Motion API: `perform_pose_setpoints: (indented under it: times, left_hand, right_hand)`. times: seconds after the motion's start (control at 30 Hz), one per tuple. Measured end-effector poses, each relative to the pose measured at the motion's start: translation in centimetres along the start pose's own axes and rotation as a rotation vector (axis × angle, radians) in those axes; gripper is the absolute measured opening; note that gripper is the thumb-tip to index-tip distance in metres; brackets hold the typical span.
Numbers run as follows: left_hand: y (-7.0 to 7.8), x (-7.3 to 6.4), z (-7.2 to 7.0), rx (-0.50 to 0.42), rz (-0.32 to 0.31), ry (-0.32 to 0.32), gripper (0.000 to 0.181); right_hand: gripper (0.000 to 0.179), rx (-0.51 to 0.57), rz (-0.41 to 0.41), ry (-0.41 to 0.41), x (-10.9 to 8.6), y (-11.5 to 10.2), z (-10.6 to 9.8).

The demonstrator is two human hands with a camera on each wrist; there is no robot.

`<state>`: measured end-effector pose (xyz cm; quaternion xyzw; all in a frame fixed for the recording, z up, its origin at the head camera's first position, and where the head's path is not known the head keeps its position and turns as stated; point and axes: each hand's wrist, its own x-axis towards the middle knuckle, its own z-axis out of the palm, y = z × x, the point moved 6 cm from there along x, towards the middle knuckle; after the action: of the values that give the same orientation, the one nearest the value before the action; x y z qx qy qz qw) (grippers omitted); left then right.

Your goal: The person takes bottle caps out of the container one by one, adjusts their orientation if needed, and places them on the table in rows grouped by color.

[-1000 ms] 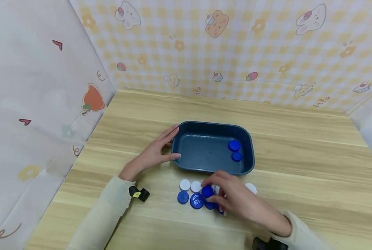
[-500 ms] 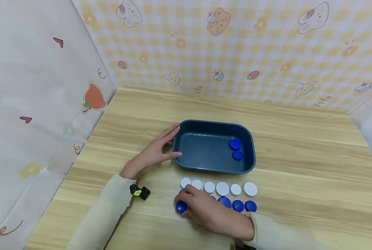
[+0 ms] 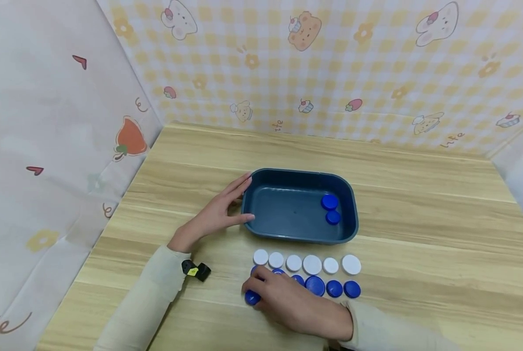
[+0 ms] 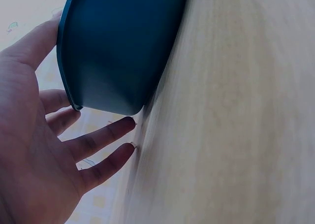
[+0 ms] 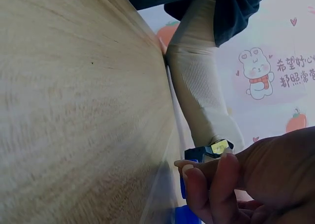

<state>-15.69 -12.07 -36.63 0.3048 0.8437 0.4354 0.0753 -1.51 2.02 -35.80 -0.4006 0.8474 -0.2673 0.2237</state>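
A dark blue-green plastic tray (image 3: 283, 209) stands mid-table with two blue bottle caps (image 3: 330, 202) at its right end. My left hand (image 3: 213, 214) rests at its left end, thumb and fingers spread along the rim; the left wrist view shows the lower fingers stretched out beside its wall. Below the tray, my right hand (image 3: 294, 304) pinches a blue bottle cap (image 3: 252, 298) low over the table, near the left end of a row of blue caps (image 3: 315, 286). That hand partly covers the row's left part. White bottle caps (image 3: 312, 265) form another row just behind.
The wooden table (image 3: 419, 234) carries all of this. A patterned cloth wall (image 3: 261, 73) rises at the back, and a white one (image 3: 59, 146) borders the left side. A wrist camera (image 3: 195, 270) is strapped at the left sleeve.
My right hand has moved left from mid-row with the blue cap, then slightly lower toward the table's front. The left hand and tray stay in place.
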Motion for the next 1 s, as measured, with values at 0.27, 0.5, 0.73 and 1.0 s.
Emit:
perform_pose_setpoints:
  times: [0.27, 0.5, 0.73, 1.0]
  left_hand:
    - [0.0, 0.0, 0.1, -0.007, 0.002, -0.004, 0.084]
    - [-0.2, 0.0, 0.1, -0.023, -0.003, -0.007, 0.084]
    - [-0.1, 0.1, 0.1, -0.028, -0.003, -0.003, 0.084]
    - [-0.1, 0.0, 0.0, -0.031, -0.003, -0.002, 0.083]
  right_hand:
    - [0.032, -0.024, 0.016, -0.03, 0.1, 0.2, 0.3]
    - [0.032, -0.012, 0.024, -0.036, 0.1, 0.3, 0.2]
    - [0.032, 0.047, -0.008, 0.02, -0.7, -0.3, -1.7]
    - [0.031, 0.072, -0.082, 0.237, -2.1, 0.4, -6.3]
